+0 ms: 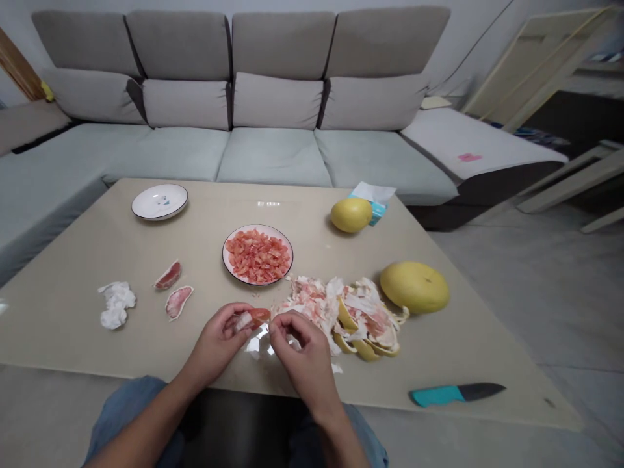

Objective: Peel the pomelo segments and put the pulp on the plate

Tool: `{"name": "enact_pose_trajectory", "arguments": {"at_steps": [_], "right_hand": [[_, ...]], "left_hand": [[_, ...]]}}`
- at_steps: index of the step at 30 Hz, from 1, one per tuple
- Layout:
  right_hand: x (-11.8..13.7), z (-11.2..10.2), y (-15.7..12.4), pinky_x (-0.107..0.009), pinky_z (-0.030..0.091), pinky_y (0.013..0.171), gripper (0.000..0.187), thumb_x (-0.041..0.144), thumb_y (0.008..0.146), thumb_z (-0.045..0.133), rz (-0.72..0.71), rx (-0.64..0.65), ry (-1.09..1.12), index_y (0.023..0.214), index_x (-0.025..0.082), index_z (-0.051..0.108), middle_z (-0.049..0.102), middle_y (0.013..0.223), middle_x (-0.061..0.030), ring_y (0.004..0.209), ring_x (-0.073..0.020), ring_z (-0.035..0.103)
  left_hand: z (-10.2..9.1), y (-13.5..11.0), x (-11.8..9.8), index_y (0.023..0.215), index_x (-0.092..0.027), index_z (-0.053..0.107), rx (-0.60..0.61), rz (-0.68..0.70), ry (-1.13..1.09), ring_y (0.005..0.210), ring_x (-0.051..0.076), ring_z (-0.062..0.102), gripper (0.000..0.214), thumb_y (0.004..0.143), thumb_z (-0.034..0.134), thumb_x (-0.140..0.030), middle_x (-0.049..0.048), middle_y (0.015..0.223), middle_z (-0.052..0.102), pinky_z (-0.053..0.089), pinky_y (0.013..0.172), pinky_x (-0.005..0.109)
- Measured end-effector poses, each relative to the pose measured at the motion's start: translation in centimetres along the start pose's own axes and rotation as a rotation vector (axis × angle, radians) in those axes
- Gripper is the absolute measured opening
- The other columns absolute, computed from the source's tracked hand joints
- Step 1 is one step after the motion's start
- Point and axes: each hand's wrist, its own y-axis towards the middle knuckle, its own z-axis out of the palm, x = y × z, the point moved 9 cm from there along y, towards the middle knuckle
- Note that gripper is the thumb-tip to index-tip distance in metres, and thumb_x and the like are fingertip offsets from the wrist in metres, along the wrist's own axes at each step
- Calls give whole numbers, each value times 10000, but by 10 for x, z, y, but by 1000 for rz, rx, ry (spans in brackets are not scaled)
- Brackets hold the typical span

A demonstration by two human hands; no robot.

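Note:
My left hand (220,336) is closed on a pink pomelo segment (253,318) just above the table's near edge. My right hand (302,348) is curled beside it, its fingertips pinched at a strip of white membrane on that segment. Right of my hands lies a heap of peel and membrane scraps (348,313). Behind the hands stands a white plate (258,255) filled with pink pomelo flesh. Two unpeeled segments (173,289) lie on the table to the left.
Beige low table (73,305). An empty white plate (159,201) at the back left, crumpled tissues (116,303) at the left. A whole pomelo (351,214) by a tissue pack (376,198), a cut pomelo (414,286) at the right. A teal-handled knife (455,392) lies front right. A grey sofa stands behind.

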Motion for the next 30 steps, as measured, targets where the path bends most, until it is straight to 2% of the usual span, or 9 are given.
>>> {"name": "enact_pose_trajectory", "arguments": {"at_steps": [3, 7, 11, 14, 17, 20, 24, 27, 30], "right_hand": [[-2, -2, 0, -239, 442, 589, 141, 230, 822, 561, 8, -10, 24, 696, 186, 607, 577, 655, 6, 616, -140, 534], [-6, -8, 0, -246, 454, 605, 142, 253, 822, 570, 20, -54, 41, 699, 186, 596, 569, 659, 5, 630, -143, 533], [-14, -28, 1, -245, 466, 599, 155, 298, 814, 596, 64, -185, 77, 714, 180, 599, 595, 672, -6, 641, -151, 554], [-21, -42, 4, -244, 472, 576, 163, 321, 818, 606, 91, -244, 73, 739, 178, 613, 608, 671, -9, 621, -152, 567], [-19, -36, 8, -278, 504, 671, 119, 268, 831, 583, 14, -151, -46, 849, 184, 665, 674, 822, -47, 739, -180, 623], [-18, -15, 8, -329, 502, 794, 201, 185, 821, 544, -82, 11, -224, 939, 202, 707, 713, 978, -76, 895, -219, 653], [-30, 4, 3, -331, 506, 701, 212, 155, 825, 535, 0, 145, -417, 821, 230, 733, 746, 790, -40, 723, -215, 679], [-27, 10, 1, -426, 454, 896, 165, 165, 821, 590, -27, 172, -473, 732, 233, 712, 738, 768, -24, 726, -208, 674], [-16, 5, 2, -491, 353, 1022, 139, 230, 826, 626, -113, 84, -412, 701, 217, 686, 720, 1006, -74, 965, -244, 648]], "left_hand": [[3, 0, -1, 995, -183, 688, 48, -6, 42, 1060, 242, 634, 310, 695, 758, -148, 102, 1069, 719, 466, 936, 334], [4, -2, -1, 968, -182, 717, 78, -18, 90, 1021, 225, 637, 287, 688, 768, -144, 92, 1048, 713, 472, 899, 285], [16, -9, 8, 1043, -175, 702, 235, -166, -54, 902, 215, 665, 346, 705, 775, -189, 105, 1016, 722, 505, 798, 277], [15, -12, 8, 1083, -180, 682, 235, -233, -166, 765, 180, 662, 362, 732, 765, -216, 80, 925, 708, 535, 782, 323], [11, -12, 10, 1088, -182, 674, 197, -299, -270, 762, 166, 661, 327, 768, 738, -207, 41, 863, 663, 541, 858, 396], [10, -11, 10, 1069, -170, 673, 181, -322, -341, 852, 200, 685, 296, 780, 729, -199, 45, 892, 646, 543, 881, 389], [11, -11, 11, 1067, -174, 667, 188, -329, -392, 911, 227, 691, 290, 785, 726, -201, 47, 908, 646, 544, 885, 376], [12, -11, 11, 1051, -175, 671, 200, -332, -409, 922, 233, 685, 279, 778, 730, -195, 38, 889, 642, 539, 888, 389], [11, -10, 11, 1060, -178, 666, 184, -306, -399, 946, 241, 669, 297, 772, 736, -198, 50, 903, 657, 525, 889, 407]]}}
